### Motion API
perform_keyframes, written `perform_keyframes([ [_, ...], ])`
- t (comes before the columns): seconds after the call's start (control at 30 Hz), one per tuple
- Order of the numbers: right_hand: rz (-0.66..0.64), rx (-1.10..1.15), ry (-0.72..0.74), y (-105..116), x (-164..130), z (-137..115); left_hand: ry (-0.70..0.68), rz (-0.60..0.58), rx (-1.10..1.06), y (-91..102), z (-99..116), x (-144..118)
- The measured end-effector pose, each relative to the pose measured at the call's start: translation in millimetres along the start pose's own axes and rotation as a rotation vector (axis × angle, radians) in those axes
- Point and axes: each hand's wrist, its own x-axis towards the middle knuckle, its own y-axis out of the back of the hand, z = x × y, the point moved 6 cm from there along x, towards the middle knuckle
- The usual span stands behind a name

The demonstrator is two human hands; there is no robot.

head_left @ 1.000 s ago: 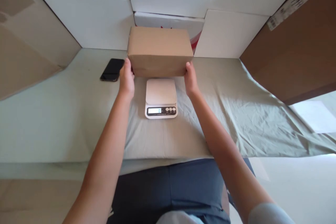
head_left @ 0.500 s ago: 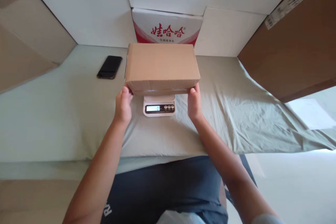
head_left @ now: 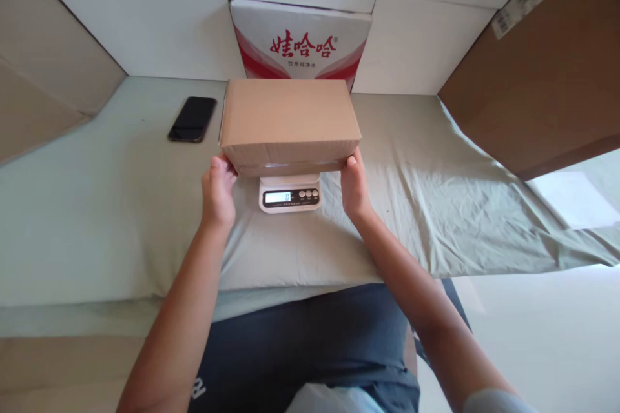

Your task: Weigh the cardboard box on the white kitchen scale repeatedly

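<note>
A plain brown cardboard box is held over a small white digital scale, covering the scale's platform so that only its display and buttons show. The display reads 0. My left hand grips the box at its lower left corner. At the lower right corner my right hand holds the other end. Whether the box rests on the scale or hovers just above it, I cannot tell.
A black phone lies on the pale green cloth to the left of the box. Behind the box stands a white and red printed carton. White panels line the back. A large brown carton leans at right.
Both hands have brought the box forward and down from behind the scale to over its platform. The printed carton behind has come into view.
</note>
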Motion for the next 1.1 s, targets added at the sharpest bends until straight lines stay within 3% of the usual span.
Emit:
perform_keyframes([
  [0.27,-0.037,0.01,-0.027,-5.8,-6.2,1.2,-0.013,0.065,0.057,11.6,-15.3,3.8],
  [0.53,-0.043,0.005,-0.027,-2.8,-0.4,10.9,0.065,0.181,0.048,5.5,-8.9,-4.2],
  [1.1,-0.038,0.023,-0.029,-2.4,0.2,14.7,0.022,0.16,0.067,1.8,-5.0,-2.0],
])
